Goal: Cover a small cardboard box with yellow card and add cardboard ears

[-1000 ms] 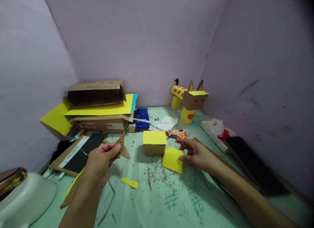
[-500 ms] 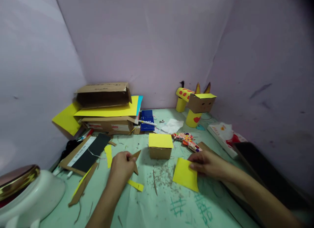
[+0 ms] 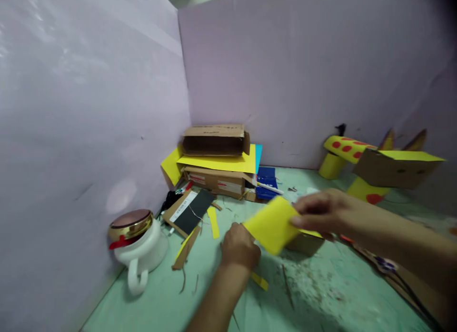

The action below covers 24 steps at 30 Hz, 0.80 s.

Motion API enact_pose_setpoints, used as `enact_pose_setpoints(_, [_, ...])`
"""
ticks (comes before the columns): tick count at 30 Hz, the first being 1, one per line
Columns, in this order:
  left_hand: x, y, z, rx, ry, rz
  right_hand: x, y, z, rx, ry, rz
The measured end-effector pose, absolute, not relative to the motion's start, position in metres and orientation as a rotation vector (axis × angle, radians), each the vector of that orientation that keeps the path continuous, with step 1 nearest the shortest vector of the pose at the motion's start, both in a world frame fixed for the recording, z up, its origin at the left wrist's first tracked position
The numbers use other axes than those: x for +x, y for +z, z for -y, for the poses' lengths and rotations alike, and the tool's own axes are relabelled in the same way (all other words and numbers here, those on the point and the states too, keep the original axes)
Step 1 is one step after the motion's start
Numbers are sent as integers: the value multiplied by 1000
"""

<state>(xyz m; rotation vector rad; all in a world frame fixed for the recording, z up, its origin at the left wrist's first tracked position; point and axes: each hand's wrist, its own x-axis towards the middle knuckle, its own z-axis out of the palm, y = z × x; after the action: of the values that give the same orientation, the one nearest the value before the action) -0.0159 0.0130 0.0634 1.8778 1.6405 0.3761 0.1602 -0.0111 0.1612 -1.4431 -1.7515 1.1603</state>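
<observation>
Yellow paper (image 3: pixel 273 225), pinched at 1 edge by the right hand's (image 3: pixel 321 212) fingers, presumably to keep its face uncrumpled, hung close by the left hand (image 3: pixel 240 246), whose curled fingers' grip could not be told, partly hiding a cardboard box (image 3: pixel 306 245) on the green table (image 3: pixel 143 313).

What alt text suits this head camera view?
A right hand holds a yellow paper piece over a cluttered green tabletop; the left hand is lower, beside it. Behind are cardboard boxes and a spotted cardboard animal.
</observation>
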Motion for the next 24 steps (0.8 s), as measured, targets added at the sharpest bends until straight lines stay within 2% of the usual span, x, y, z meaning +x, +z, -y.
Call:
enact_pose_setpoints(3, [-18,56,-16,1866,400,-1701,94,168,-42,-1497,1292,1594])
enact_pose_setpoints(7, [-21,50,-17,1876,448,-1684,26,146,-91,-1479,1374,1533])
enact_pose_setpoints(13, [-22,48,-22,1743,622,-1639,5,128,-99,-1406,1301,1557])
enact_pose_setpoints(18, [-23,58,-31,1431,935,-1529,66,120,-22,-1219,928,1541])
enact_pose_setpoints(22, [-26,62,-35,1166,1161,-1411,147,91,52,-1407,276,1359])
enact_pose_setpoints(24, [-27,61,-37,1068,1218,-1349,186,78,67,-1461,151,1220])
